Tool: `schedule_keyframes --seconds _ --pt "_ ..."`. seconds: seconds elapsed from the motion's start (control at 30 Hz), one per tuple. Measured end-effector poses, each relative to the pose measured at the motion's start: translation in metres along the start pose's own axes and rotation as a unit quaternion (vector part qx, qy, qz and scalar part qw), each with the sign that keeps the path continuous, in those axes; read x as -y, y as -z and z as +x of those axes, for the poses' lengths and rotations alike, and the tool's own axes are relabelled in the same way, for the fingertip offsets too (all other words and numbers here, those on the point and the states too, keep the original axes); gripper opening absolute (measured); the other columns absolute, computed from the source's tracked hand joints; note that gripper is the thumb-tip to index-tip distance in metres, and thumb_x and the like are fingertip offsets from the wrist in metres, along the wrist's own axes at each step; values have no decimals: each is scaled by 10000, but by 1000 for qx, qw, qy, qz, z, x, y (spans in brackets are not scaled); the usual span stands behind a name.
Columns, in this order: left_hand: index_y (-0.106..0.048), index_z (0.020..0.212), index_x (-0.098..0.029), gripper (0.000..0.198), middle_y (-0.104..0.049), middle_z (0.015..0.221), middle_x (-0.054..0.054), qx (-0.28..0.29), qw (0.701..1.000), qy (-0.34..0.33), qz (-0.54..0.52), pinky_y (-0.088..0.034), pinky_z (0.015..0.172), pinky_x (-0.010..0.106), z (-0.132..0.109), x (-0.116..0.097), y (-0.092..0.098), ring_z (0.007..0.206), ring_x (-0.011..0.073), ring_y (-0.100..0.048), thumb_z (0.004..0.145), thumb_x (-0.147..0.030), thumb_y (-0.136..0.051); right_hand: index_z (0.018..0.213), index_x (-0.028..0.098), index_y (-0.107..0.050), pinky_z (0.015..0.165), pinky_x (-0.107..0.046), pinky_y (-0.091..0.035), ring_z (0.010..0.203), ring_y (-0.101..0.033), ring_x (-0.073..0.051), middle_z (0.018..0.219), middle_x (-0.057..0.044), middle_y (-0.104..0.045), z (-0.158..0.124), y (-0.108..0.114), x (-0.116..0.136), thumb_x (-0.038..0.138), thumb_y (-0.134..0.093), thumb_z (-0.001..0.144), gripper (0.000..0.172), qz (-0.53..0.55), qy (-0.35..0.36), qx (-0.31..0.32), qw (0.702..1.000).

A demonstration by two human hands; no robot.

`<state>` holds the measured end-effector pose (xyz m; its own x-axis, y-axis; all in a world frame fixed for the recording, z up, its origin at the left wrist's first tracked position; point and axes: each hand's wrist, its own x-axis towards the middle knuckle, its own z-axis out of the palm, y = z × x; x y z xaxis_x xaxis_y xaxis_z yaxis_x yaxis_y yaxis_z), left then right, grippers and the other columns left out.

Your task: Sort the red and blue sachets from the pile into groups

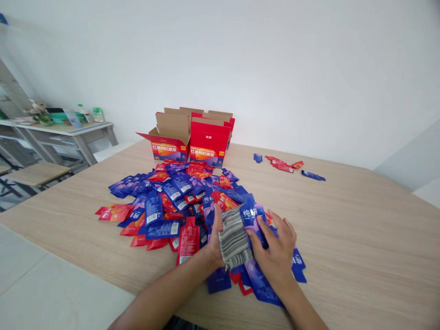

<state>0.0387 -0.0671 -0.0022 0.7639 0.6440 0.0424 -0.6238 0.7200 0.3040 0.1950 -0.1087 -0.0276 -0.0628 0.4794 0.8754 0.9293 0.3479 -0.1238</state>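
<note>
My left hand (216, 240) is closed round a folded grey striped cloth (234, 236), its thumb up along the cloth's left edge. Right beside the cloth is a blue pouch (250, 211) with white lettering, and the cloth touches its left side. The thumb and fingers of my right hand (277, 245) grip this pouch from the right; part of it is hidden behind them. Both hands are over the near right part of a heap of blue and red pouches (178, 183). A red pouch (189, 240) lies just left of my left wrist.
Open red cartons (209, 142) stand behind the heap, against the white wall. Farther right on the wooden table (360, 220) lie a few loose red pouches (282, 165) and blue ones (312, 175). A desk with bottles (74, 118) and a stool (37, 174) are at the left.
</note>
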Motion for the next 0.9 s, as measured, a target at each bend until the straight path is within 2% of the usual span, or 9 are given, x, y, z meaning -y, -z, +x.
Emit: schedule_keyframes --seconds 0.17,0.33,0.5,0.6,0.67,0.77,0.83,0.9 --pt "-600 1389 -104 987 -683 1299 176 26 999 39 -2 -407 1097 421 0 11 -1 1265 321 -597 814 -872 -367 1604 244 -272 1166 -636 -327 1473 -371 -363 1662 -129 -271 -6 1 0 168 -502 977 673 -5 85 74 994" --pt "-617 1384 -139 967 -687 1296 168 -4 1000 16 16 -474 1022 415 3 19 1 1233 342 -616 801 -873 -380 1611 336 -218 1138 -638 -382 1513 -293 -352 1701 -93 -128 -6 0 3 39 -470 935 781 15 99 87 991" --pt "-627 1367 -135 1001 -678 1305 178 -13 1000 -4 11 -479 1021 440 0 7 2 1215 360 -622 782 -899 -349 1602 296 -271 1157 -667 -345 1502 -310 -375 1687 -104 -185 -4 3 5 67 -517 919 761 2 113 111 987" --pt "-593 1389 -98 1078 -664 1313 209 -14 1000 -12 9 -443 1060 475 -6 -11 2 1235 374 -604 747 -929 -353 1598 237 -287 1176 -675 -307 1490 -341 -364 1639 -124 -322 -7 2 7 97 -509 932 715 -5 135 130 982" --pt "-570 1400 -63 1145 -653 1320 226 -14 1000 -15 2 -405 1089 503 -8 -24 3 1269 386 -575 732 -955 -309 1587 185 -309 1177 -627 -345 1481 -367 -342 1600 -147 -395 -9 0 10 125 -494 950 666 -2 155 134 979" --pt "-603 1358 -39 1166 -664 1303 230 -3 999 -31 -10 -352 1126 527 -9 -33 5 1306 399 -543 741 -960 -241 1571 101 -325 1134 -566 -432 1476 -375 -343 1576 -201 -416 -11 -3 14 287 -485 1003 619 7 175 128 976" --pt "-643 1310 -40 1126 -683 1275 227 9 999 -38 -7 -326 1148 525 -7 -31 5 1310 394 -544 761 -942 -252 1575 62 -297 1101 -572 -464 1482 -353 -369 1587 -227 -384 -11 -5 15 463 -487 1005 722 19 185 125 975" --pt "-671 1276 -49 1081 -700 1247 219 17 999 -30 3 -318 1159 519 -6 -24 3 1298 388 -559 775 -926 -287 1591 48 -239 1083 -578 -478 1496 -316 -385 1624 -228 -307 -11 -6 16 550 -516 978 839 29 194 128 972"
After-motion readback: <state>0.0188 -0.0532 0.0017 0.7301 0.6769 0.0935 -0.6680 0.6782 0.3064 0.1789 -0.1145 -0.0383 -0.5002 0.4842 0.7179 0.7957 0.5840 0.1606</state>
